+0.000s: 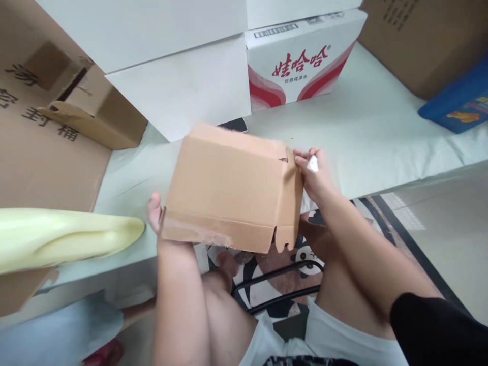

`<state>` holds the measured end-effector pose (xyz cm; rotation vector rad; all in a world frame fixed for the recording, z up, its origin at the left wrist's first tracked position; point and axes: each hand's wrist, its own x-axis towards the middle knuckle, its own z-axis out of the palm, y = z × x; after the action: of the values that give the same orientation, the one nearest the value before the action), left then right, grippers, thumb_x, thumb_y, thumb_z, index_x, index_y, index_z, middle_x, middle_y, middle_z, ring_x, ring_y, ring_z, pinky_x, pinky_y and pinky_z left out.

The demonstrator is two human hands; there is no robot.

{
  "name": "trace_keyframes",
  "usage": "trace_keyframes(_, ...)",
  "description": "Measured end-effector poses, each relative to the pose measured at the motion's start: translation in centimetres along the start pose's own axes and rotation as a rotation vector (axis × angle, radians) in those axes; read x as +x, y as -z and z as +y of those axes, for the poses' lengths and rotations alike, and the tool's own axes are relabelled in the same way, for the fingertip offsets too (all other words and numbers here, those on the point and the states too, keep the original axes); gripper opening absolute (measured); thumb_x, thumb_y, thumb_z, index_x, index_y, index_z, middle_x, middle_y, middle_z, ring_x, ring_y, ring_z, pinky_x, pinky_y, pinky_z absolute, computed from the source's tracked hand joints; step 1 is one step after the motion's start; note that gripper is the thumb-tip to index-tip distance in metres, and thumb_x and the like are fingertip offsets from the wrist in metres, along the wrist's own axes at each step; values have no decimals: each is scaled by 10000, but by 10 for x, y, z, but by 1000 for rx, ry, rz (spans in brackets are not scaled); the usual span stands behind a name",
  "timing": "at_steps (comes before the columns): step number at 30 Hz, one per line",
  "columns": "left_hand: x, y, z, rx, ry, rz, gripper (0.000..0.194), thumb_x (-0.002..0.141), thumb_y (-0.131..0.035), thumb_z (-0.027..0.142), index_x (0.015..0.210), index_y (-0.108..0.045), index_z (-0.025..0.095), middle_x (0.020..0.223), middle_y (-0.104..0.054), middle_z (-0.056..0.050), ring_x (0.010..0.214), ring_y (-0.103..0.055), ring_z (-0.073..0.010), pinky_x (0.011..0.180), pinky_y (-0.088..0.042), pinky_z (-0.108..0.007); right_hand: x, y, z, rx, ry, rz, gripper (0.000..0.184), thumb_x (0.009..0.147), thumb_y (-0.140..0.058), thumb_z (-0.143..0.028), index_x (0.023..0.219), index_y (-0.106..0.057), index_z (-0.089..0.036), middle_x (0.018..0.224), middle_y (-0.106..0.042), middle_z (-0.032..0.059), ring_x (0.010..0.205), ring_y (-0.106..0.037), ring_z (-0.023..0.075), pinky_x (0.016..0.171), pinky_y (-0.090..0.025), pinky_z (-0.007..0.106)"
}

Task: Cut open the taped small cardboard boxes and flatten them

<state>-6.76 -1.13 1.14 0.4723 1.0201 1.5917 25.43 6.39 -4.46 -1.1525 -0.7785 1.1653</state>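
A small brown cardboard box [224, 188], with flaps and slots along its edges, is held up between my hands, tilted over my lap. My left hand [154, 214] grips its left edge; the thumb shows and the other fingers are hidden behind the cardboard. At the upper right corner, the fingers of my right hand [317, 175] pinch the end flap. A small white thing [312, 163] shows at the right hand's fingers; I cannot make out what it is. Whether the box is flattened or has depth is hard to tell.
Behind stand a white carton with red bands [297, 66] and plain white boxes [183, 86] on a pale green cloth [381, 117]. Brown cartons [114, 114] and a pale yellow plastic thing [72, 239] are at left, a blue package [457, 99] at right. A dark flat object [235, 125] lies behind the cardboard.
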Motion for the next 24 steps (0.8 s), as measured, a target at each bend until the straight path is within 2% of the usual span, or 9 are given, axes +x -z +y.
trace_keyframes(3, -5, -4, -1, 61, 232, -46, 478, 808, -685, 556, 1075, -714, 160, 917, -803, -72, 1018, -747, -301, 952, -581, -414, -3, -3, 4, -139, -31, -53, 485, 675, -769, -388, 914, -361, -282, 1171, -698, 15, 1088, -675, 209, 996, -498, 414)
trace_keyframes(5, -13, -11, -2, 82, 271, -48, 462, 772, -738, 515, 1076, -717, 167, 918, -809, -55, 898, -757, -259, 828, -609, -348, -5, -5, 6, -176, -38, -81, 458, 688, -752, -380, 914, -367, -280, 1171, -700, 21, 1076, -669, 213, 993, -488, 421)
trace_keyframes(7, -22, -17, -2, 66, 260, -50, 475, 769, -743, 519, 1097, -720, 176, 963, -815, -49, 875, -756, -246, 771, -616, -322, -5, -5, 6, -194, -30, -103, 449, 698, -746, -390, 917, -370, -281, 1189, -699, 25, 1081, -663, 216, 992, -482, 423)
trace_keyframes(10, -35, -19, -2, 19, 309, -106, 482, 806, -709, 557, 1129, -717, 199, 1074, -813, -57, 948, -763, -274, 820, -629, -356, -3, -4, 6, -218, -17, -128, 436, 713, -728, -407, 924, -367, -283, 1223, -694, 29, 1102, -657, 219, 999, -477, 427)
trace_keyframes(14, -46, -12, -2, 33, 479, -238, 536, 681, -813, 435, 1159, -717, 211, 971, -821, -57, 826, -771, -297, 804, -640, -417, -2, -1, 5, -238, -26, -129, 423, 733, -719, -416, 926, -366, -283, 1231, -694, 36, 1092, -662, 226, 1010, -473, 454)
trace_keyframes(16, -46, -6, -2, 53, 511, -271, 598, 697, -797, 434, 1246, -690, 221, 1043, -816, -80, 860, -779, -324, 818, -640, -457, -3, -1, 4, -250, -39, -143, 437, 727, -733, -430, 924, -372, -283, 1219, -696, 38, 1091, -660, 234, 1017, -469, 468)
trace_keyframes(19, -37, 6, -2, 98, 526, -283, 657, 748, -754, 524, 1323, -652, 222, 1134, -801, -109, 987, -779, -374, 869, -633, -505, -5, -3, 1, -257, -57, -175, 489, 682, -770, -454, 921, -378, -284, 1189, -697, 40, 1094, -652, 245, 1040, -455, 489)
trace_keyframes(22, -22, 13, -3, 168, 492, -342, 762, 629, -840, 561, 1281, -673, 203, 1069, -813, -113, 1120, -740, -424, 933, -621, -520, -7, -6, -3, -256, -85, -206, 557, 620, -815, -473, 906, -376, -281, 1172, -693, 45, 1076, -654, 250, 1046, -453, 495)
trace_keyframes(24, -16, 13, -3, 193, 450, -359, 754, 601, -866, 520, 1270, -679, 227, 1090, -811, -101, 1232, -688, -432, 976, -607, -516, -9, -7, -5, -269, -95, -238, 578, 598, -835, -480, 898, -384, -278, 1170, -692, 47, 1078, -655, 251, 1051, -454, 493)
